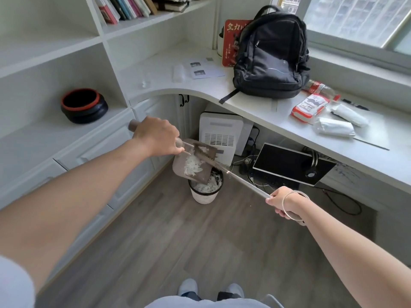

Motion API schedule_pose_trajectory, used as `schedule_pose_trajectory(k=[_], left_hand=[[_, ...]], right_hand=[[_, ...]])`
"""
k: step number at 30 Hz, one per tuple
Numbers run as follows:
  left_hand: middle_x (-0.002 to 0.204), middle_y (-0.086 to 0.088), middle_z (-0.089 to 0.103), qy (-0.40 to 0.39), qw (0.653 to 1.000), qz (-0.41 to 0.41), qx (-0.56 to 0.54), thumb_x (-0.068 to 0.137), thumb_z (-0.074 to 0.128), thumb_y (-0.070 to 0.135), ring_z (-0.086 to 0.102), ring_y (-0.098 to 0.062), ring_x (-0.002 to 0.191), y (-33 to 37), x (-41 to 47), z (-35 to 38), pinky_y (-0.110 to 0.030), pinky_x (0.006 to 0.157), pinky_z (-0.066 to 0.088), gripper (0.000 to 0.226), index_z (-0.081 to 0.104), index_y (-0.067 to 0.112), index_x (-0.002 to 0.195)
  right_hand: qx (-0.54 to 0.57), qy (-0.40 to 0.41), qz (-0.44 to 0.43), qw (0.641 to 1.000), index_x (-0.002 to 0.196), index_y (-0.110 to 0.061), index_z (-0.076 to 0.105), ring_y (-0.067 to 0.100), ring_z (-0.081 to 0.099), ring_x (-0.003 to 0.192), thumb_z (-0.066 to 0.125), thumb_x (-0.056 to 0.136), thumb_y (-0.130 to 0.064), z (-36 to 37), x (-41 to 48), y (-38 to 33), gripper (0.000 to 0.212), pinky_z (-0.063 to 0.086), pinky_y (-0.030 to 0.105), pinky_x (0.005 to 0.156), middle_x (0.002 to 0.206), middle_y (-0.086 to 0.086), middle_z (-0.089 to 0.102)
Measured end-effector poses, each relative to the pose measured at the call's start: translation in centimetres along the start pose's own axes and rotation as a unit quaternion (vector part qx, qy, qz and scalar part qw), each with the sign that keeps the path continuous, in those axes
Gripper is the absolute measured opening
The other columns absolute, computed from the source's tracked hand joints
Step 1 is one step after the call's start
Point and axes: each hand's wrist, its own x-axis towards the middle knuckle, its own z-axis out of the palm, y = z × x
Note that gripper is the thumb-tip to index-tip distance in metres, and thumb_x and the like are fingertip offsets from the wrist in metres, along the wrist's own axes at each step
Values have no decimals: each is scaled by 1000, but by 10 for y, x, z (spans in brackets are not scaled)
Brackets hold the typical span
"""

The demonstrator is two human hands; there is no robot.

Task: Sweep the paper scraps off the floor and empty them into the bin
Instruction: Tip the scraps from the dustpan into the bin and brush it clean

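Note:
My left hand (155,136) grips the brown handle of a taupe dustpan (180,167), which is tilted over a small white bin (204,196) with a black rim. White paper scraps (192,166) lie in the pan, and more scraps (206,185) fill the bin below it. My right hand (283,202), with a silver bangle on the wrist, holds the thin metal pole of a broom (244,182). The broom's head (205,152) rests against the upper part of the pan.
A white curved desk (255,103) carries a black backpack (270,56), packets and a bottle. Under it stand a white appliance (220,134), a black monitor (289,163) and cables. White drawers and shelves line the left. My feet (209,290) stand on the grey wood floor.

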Motion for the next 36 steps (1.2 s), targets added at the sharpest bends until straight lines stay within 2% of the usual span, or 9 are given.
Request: schedule_pose_trajectory(k=[4, 7, 11, 16, 20, 26, 30, 33, 36], left_hand=[[56, 9, 41, -2, 1000, 19, 19, 92, 46, 60, 48, -15, 58, 2, 4, 2, -24, 51, 30, 53, 37, 22, 57], [56, 9, 40, 6, 998, 44, 41, 92, 45, 62, 48, -15, 59, 5, 7, 1, -23, 47, 24, 54, 38, 21, 57], [55, 8, 37, 14, 993, 79, 82, 94, 44, 60, 46, -15, 59, 7, 8, -4, -22, 44, 22, 55, 37, 19, 57], [55, 8, 37, 29, 980, 131, 149, 95, 41, 56, 49, -15, 61, 13, 10, -7, -24, 46, 23, 49, 48, 20, 64], [56, 8, 44, 51, 973, 155, 166, 94, 43, 51, 47, -13, 57, 10, 7, -5, -25, 56, 31, 44, 51, 22, 62], [54, 9, 45, 63, 970, 136, 191, 90, 46, 55, 42, -10, 52, 10, -1, 0, -23, 54, 24, 45, 48, 24, 58], [53, 8, 44, 47, 973, 118, 195, 89, 47, 54, 40, -10, 51, 13, -4, 2, -23, 53, 21, 44, 46, 24, 57], [59, 8, 48, 43, 974, 118, 189, 93, 43, 51, 43, -10, 56, 14, -5, 0, -24, 50, 18, 42, 49, 24, 62], [67, 8, 51, 38, 971, 126, 197, 96, 38, 53, 46, -10, 62, 17, -4, -3, -23, 47, 12, 41, 52, 25, 70]], right_hand=[[-28, 22, -22, 999, 78, -13, 59, 19, 45, 44, 55, 93, -21, -18, -4, 8, 17, 35, 18, 42, 59, 6, 52], [-55, 57, -37, 996, 79, -15, 64, 22, 50, 53, 56, 90, -22, -23, -4, 8, 16, 38, 22, 50, 59, 4, 54], [-85, 90, -34, 992, 104, -13, 66, 26, 55, 65, 58, 88, -24, -16, -2, 0, 21, 47, 29, 64, 71, 6, 60], [-141, 117, -24, 983, 114, -17, 64, 23, 65, 70, 54, 88, -25, -13, -11, 0, 29, 54, 25, 69, 92, 5, 66], [-163, 114, -19, 980, 121, -17, 61, 24, 67, 85, 54, 88, -24, -9, -13, 4, 34, 56, 26, 77, 103, 5, 66], [-187, 95, -8, 978, 117, -17, 62, 23, 66, 74, 52, 87, -23, -2, -16, 13, 32, 51, 24, 60, 89, 3, 64], [-181, 86, 5, 980, 117, -17, 65, 22, 69, 84, 51, 87, -24, -3, -15, 26, 33, 52, 23, 73, 93, 3, 70], [-163, 80, 4, 983, 115, -15, 67, 23, 59, 66, 51, 86, -21, -4, -16, 36, 34, 46, 24, 63, 72, 3, 62], [-130, 77, 3, 989, 109, -7, 69, 24, 49, 59, 52, 85, -19, -8, -15, 45, 32, 40, 26, 58, 62, 4, 52]])
